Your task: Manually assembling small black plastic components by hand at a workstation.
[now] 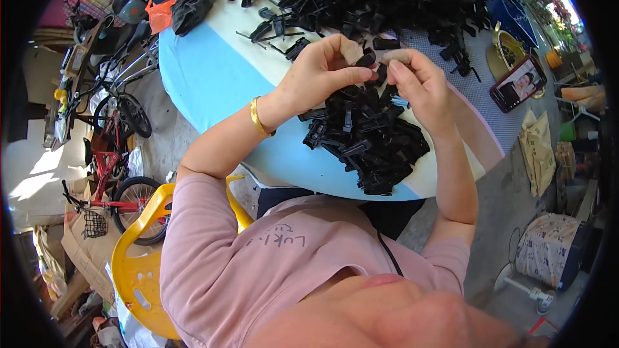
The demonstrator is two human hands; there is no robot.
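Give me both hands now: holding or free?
Left hand: shut on a small black plastic part.
Right hand: fingers pinching the same part.

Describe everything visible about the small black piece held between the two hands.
The small black piece looks like matt plastic, short and blocky, its finer shape too small to tell. It is pinched between the fingertips of the left hand and the right hand, raised just above the near pile of black parts on the round table.
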